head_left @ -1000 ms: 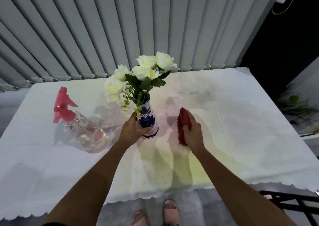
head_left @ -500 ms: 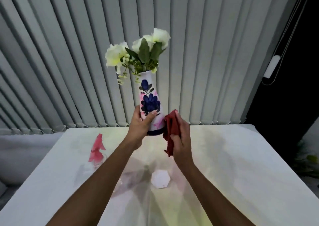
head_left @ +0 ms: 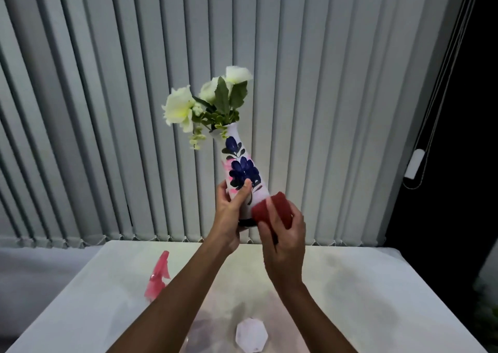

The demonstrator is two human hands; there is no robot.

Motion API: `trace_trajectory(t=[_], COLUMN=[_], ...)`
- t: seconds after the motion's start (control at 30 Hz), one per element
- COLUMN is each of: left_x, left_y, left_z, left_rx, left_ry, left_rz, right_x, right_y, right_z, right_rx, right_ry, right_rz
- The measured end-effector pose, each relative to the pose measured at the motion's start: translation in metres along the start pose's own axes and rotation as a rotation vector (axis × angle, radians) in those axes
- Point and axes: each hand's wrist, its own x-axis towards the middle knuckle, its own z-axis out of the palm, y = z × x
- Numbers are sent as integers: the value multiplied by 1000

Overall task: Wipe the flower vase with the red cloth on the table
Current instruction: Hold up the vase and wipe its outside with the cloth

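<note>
Nearest the camera, on the white bench (head_left: 350, 298), a pale hexagonal piece (head_left: 252, 338) lies flat between the two forearms, and a pink spray bottle (head_left: 157, 280) stands to the left, well apart from the work. Above the bench, the right hand (head_left: 285, 245) has its grip clenched around the folded red cloth (head_left: 272, 210), which presses against the lower right side of the flower vase (head_left: 242, 174). The left hand (head_left: 229, 212) grasps the vase low on its body, thumb across the blue painted flower, holding it lifted clear of the bench and tilted slightly to the left, with the white blooms (head_left: 207, 96) leaning that way too. Behind everything hang grey vertical blinds (head_left: 107, 110).

By my reading, both things are picked up and the cloth has met the vase, so wiping is only at its start near the base. The neck, the front pattern and the far side look untouched, and setting the vase back down remains.
</note>
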Motion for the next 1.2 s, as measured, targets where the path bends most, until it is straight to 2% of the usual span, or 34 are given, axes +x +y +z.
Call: trace_trajectory(t=[0.07, 0.13, 0.2, 0.3, 0.33, 0.4, 0.5, 0.53, 0.6, 0.7, 0.77, 0.8, 0.87, 0.97, 1.03, 1.1, 1.2], left_x=[-1, -3, -5, -5, -5, -5, -5, -5, -6, -7, -6, -6, -4, 0, -1, -4, -8], left_y=[0, -1, -2, -2, -2, -1, 2, 2, 3, 2, 4, 4, 5, 5, 3, 1, -2], left_z=[2, 2, 2, 0, 0, 0, -1, -2, -6, -11, -12, -12, -13, -16, -20, -22, -22], left_rx=[-23, -47, -66, -71, -73, -85, -90, -93, -94, -73, -85, -90, -91, -49, -27, -22, -26], left_ry=[-1, -27, -37, -37, -35, -34, -60, -73, -89, -118, -129, -125, -113, -121, -144, -191, -226], left_rz=[-6, -9, 3, 14, 20, 19, -9, -21, -36, -30, -2, 12, 11, -26, -63, -88, -75], right_x=[-1, 9, 30, 48, 46, 33, 14, 19, 37, 66, 69, 65, 48, 33, 48, 70, 101], right_y=[2, -5, -17, -11, -9, -8, -12, -12, -16, -17, -9, -8, -6, -10, -14, -23, -27], right_z=[0, 2, -1, 1, 1, 1, 0, 1, 0, 0, 2, 3, 3, 2, 4, 6, 4], right_rx=[-112, -112, 33, 327, 376, 280, 41, 4, 14, 224, 422, 464, 396, 133, 13, 48, 318], right_ry=[21, 64, 68, -3, -25, 1, 34, 43, 30, -124, -169, -168, -115, -30, -42, -109, -243], right_rz=[-95, -31, 143, 502, 554, 460, 67, 9, 61, 355, 564, 607, 521, 76, -57, 35, 364])
